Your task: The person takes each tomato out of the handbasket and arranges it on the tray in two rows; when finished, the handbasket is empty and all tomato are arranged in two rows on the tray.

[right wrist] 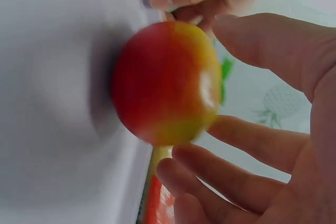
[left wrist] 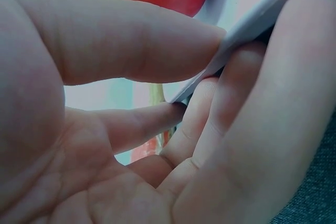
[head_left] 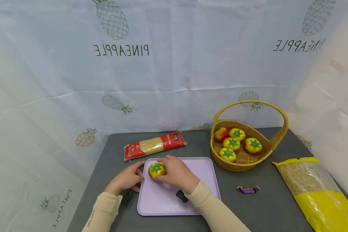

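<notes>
A lilac tray [head_left: 174, 206] lies on the grey table. My left hand [head_left: 128, 178] pinches its left rim; in the left wrist view the thumb [left wrist: 152, 40] presses on top and fingers curl beneath the edge. Near the tray's far left corner is a red-and-yellow persimmon [head_left: 156, 170] with a green star-shaped top. My right hand [head_left: 175, 172] has its thumb and fingers around this persimmon [right wrist: 165, 85], one on each side. The right wrist view shows the fruit slightly blurred, close above or touching the tray; I cannot tell which.
A wicker basket [head_left: 237, 167] with a tall handle holds several similar persimmons [head_left: 253, 145] at the back right. Behind the tray lies a red pasta packet [head_left: 155, 145]. A purple wrapped candy [head_left: 248, 190] and a yellow bag [head_left: 322, 196] lie to the right.
</notes>
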A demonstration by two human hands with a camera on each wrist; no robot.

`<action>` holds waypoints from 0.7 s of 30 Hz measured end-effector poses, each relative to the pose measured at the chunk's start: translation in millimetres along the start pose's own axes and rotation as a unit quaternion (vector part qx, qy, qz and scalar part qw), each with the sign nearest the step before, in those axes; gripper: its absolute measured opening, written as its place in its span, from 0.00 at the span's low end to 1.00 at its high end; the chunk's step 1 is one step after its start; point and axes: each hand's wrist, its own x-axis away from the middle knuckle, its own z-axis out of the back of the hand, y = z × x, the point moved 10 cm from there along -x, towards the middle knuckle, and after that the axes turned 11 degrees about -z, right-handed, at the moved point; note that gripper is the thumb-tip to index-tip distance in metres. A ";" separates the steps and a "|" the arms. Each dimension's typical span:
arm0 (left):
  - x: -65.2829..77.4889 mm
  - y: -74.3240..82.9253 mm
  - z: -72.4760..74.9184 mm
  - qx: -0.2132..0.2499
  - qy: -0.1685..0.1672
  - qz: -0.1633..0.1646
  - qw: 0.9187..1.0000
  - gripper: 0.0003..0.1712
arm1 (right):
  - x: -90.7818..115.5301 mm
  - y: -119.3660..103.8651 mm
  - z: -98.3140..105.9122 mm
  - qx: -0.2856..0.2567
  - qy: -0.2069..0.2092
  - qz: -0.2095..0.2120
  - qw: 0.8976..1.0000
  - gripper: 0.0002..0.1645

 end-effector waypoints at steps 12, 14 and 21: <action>4.4 -4.2 4.8 -0.013 -0.006 0.009 1.000 0.46 | 41.2 79.7 98.3 -0.038 0.111 -0.063 0.991 0.35; 2.9 -2.7 4.0 -0.010 -0.010 0.005 1.000 0.46 | 50.4 103.0 117.0 -0.035 0.136 -0.081 0.987 0.34; -3.0 2.2 -4.8 -0.020 -0.025 0.001 1.000 0.46 | 77.5 178.1 153.6 -0.026 0.180 -0.145 0.973 0.36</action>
